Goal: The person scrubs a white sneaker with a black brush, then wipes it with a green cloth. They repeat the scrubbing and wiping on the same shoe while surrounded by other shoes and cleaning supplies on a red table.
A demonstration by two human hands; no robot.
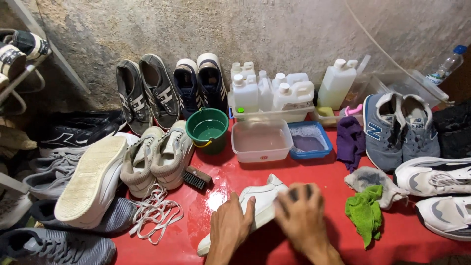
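green bucket (207, 128), scrub brush (197, 177), white jugs (274, 91)

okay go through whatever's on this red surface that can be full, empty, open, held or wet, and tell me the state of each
white shoe: lying on its side, held by both hands
left hand: gripping the shoe
right hand: blurred, pressed on the shoe
green bucket: upright, water inside
clear tub: holds cloudy water
blue tray: holds sudsy liquid
brush: lying unused
loose laces: off any shoe
red surface: wet

Head view, steeply down, close over red surface (422, 240)
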